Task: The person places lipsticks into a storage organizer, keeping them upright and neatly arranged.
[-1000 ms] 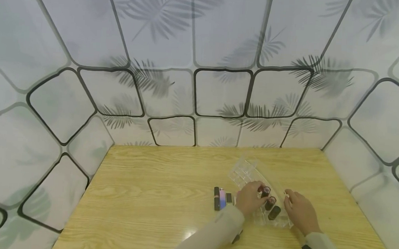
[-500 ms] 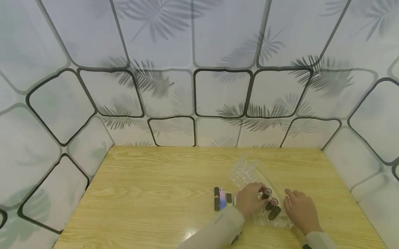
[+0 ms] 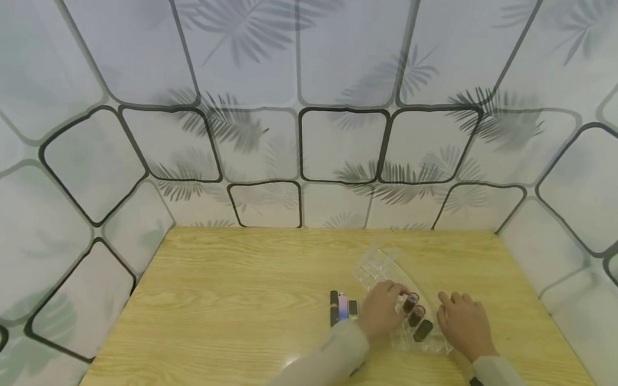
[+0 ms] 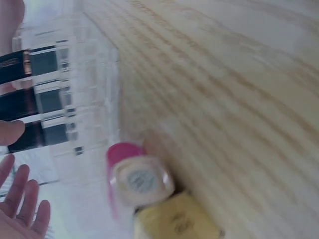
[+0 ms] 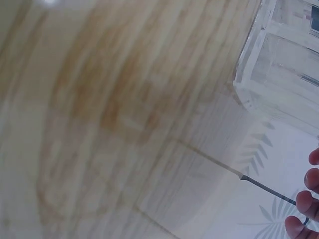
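Three dark lipstick tubes [image 3: 423,330] stand in a row in a clear plastic organizer [image 3: 373,268]. My left hand [image 3: 378,310] is at the far left of the row, its index finger beside the farthest tube. In the left wrist view the thumb [image 4: 11,132] lies over the end tube [image 4: 31,137], and the other fingers [image 4: 30,196] are spread, gripping nothing. Across the organizer, my right hand [image 3: 467,325] hovers near its right edge with loosely bent fingers and holds nothing. The right wrist view shows its fingertips [image 5: 306,204] below the organizer's corner [image 5: 249,82].
Left of the organizer, several cosmetics lie side by side on the wooden table [image 3: 227,306]: a black tube [image 3: 333,308], a pink-and-blue tube [image 3: 343,307] and a dark-and-gold one [image 3: 353,309]. A patterned curtain [image 3: 269,143] rises behind the table's far edge.
My left thumb has drawn back from the tubes, and the hand has shifted slightly left. My right hand has moved a little off the organizer's rim. The tubes stay in their row.
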Tool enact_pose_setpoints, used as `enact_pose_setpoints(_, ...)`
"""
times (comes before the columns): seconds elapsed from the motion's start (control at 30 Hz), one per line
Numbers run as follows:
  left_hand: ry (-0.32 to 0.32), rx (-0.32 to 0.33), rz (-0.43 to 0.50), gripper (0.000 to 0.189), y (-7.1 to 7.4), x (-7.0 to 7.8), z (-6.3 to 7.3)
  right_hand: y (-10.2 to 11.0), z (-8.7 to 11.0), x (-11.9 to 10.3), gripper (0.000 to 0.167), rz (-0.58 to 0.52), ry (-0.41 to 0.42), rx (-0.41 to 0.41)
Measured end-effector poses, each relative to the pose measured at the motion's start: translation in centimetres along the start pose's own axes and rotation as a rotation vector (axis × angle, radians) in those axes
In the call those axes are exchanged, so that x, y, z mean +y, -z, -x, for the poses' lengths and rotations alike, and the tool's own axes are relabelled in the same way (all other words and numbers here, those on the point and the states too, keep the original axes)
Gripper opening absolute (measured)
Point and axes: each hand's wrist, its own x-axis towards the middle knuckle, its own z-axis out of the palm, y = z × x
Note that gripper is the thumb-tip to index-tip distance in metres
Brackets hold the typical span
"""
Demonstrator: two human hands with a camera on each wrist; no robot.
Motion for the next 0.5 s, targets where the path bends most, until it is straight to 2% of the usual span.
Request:
enact_pose_setpoints(0.17,0.017,-0.108,0.099,0.039,2.9,0.2,1.0,-0.2,0.1,0.1,0.029,-0.002,-0.026,-0.036)
enact_pose_setpoints(0.27,0.025,-0.132,0.154,0.038,4.4,-0.1,1.9,-0.2,0.1,-0.1,0.030,-0.023,-0.032,-0.046)
enact_pose_setpoints(0.37,-0.010,-0.090,0.144,0.036,5.9,-0.6,3.0,-0.2,0.2,-0.2,0.031,-0.042,-0.030,-0.031)
enact_pose_setpoints(0.5,-0.047,0.016,0.118,0.034,7.3,-1.7,4.5,-0.4,0.2,-0.1,0.029,-0.035,-0.028,0.005)
